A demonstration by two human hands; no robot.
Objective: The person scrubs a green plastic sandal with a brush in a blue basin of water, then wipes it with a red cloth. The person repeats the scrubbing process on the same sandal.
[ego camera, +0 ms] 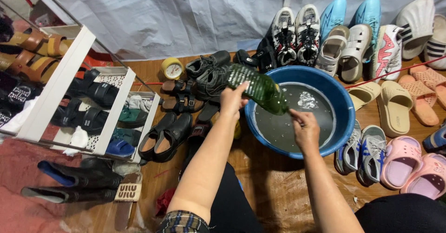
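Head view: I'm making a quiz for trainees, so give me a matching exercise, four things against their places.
Things:
1. green shoe
2. yellow clock
3. pink clogs
4. white rack

Places:
A. on the floor behind the black shoes, by the sheet
B. far left, holding sandals
C. in the left hand over the blue basin
D. right of the basin, near corner

Pairs: 1-C, 2-A, 3-D, 4-B. The right hand works at the shoe's lower end, above the grey water.

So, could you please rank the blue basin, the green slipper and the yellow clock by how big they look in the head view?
1. Blue basin
2. Green slipper
3. Yellow clock, though it lies farther away
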